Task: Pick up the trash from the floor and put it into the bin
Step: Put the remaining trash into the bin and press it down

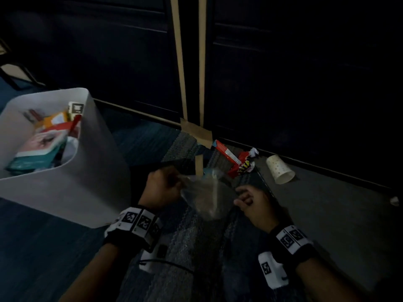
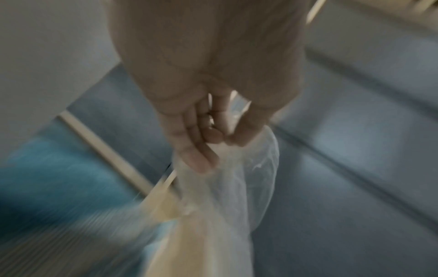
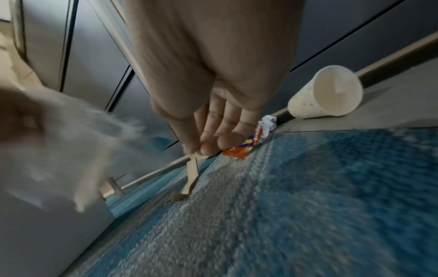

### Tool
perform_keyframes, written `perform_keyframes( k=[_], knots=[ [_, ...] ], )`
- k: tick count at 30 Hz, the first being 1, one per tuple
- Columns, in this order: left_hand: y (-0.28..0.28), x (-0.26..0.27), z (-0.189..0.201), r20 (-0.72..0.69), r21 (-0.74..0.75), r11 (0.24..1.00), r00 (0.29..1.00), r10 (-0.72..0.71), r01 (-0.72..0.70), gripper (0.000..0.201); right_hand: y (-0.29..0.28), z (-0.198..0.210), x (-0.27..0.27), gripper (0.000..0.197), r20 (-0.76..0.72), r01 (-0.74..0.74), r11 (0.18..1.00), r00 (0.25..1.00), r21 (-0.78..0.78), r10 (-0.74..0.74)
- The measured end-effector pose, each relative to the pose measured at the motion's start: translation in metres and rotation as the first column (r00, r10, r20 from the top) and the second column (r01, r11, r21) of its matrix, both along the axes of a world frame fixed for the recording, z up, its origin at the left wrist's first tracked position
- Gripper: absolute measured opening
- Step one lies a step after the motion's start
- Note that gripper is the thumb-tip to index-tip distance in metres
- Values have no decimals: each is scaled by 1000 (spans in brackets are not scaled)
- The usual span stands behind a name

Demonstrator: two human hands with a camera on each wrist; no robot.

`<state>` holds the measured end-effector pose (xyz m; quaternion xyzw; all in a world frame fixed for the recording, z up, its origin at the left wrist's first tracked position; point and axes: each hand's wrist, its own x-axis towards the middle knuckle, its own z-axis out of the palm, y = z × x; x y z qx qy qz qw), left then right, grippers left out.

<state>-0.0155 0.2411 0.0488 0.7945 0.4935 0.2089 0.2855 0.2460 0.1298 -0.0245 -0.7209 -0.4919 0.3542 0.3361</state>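
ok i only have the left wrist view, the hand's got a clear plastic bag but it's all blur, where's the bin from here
observer: the head view shows the white bin standing just to the left of the left hand and its clear plastic bag, and it is already part full.
operator: and what's still left to pick up
observer: a paper cup on its side, a red wrapper and a red box lie along the base of the dark cabinet, beyond the right hand.
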Motion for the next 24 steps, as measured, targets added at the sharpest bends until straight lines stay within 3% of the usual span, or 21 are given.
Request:
perform_keyframes(
  k=[1,3,7,9,12,15,17,19,24],
  knots=[
    [3,-5,13,32,21,999,999,25,-26,3,0,3,-1,23,-23,-15,1000,1000,12,15],
    [7,-12,40,138,35,999,990,27,-32,7,3,9,-6,12,-82,-38,999,996,28,40],
    [5,-15,97,329,40,997,941,-81,72,9,23,23,-20,7,-213,27,990,977,141,4],
    [4,-16,116,334,65,992,935,-120,104,9,39,39,-30,15,-308,68,982,951,178,-10],
    [3,-18,138,340,96,986,927,-161,136,7,58,74,-49,33,-410,1,976,908,220,91],
    [2,-22,157,347,135,977,916,-204,166,9,68,99,-69,31,-467,-104,964,858,245,212],
    [4,-26,167,360,161,973,908,-215,167,3,72,112,-82,32,-549,-115,960,800,256,242],
    [6,-33,176,366,194,967,902,-229,167,10,75,122,-97,34,-615,-142,948,731,285,295],
    [14,-61,194,322,226,971,936,-146,74,9,87,159,-131,43,-641,-202,906,651,372,408]
  ],
)
